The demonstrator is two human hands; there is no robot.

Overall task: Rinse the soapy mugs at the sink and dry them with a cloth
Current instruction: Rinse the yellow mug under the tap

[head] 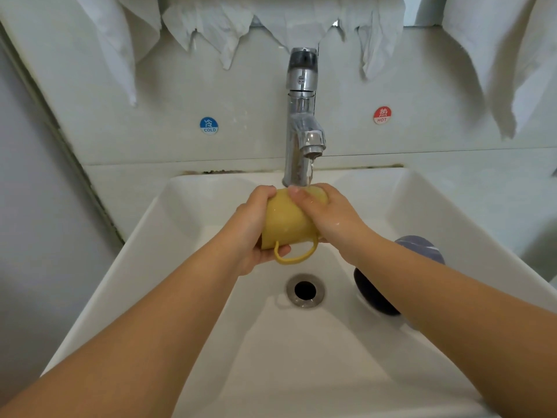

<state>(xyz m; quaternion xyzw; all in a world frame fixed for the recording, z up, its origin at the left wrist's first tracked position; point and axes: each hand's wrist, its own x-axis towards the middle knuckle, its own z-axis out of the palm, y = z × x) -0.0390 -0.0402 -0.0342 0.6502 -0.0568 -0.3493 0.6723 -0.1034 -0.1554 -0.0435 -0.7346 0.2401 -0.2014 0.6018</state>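
A yellow mug [286, 221] hangs on its side over the white sink [187, 224], its handle pointing down toward me. My left hand [256, 224] grips it from the left, thumb by the handle. My right hand [325, 212] wraps over its right side and top. A thin stream of water falls from the chrome tap [303, 116] onto the mug between my fingers. A dark blue mug [401, 276] lies on its side in the basin at the right, partly hidden behind my right forearm.
The drain [305, 290] sits open in the basin floor below my hands. White cloths [120, 40] hang along the back wall above the tap. Round cold [209, 125] and hot [382, 115] stickers flank the tap.
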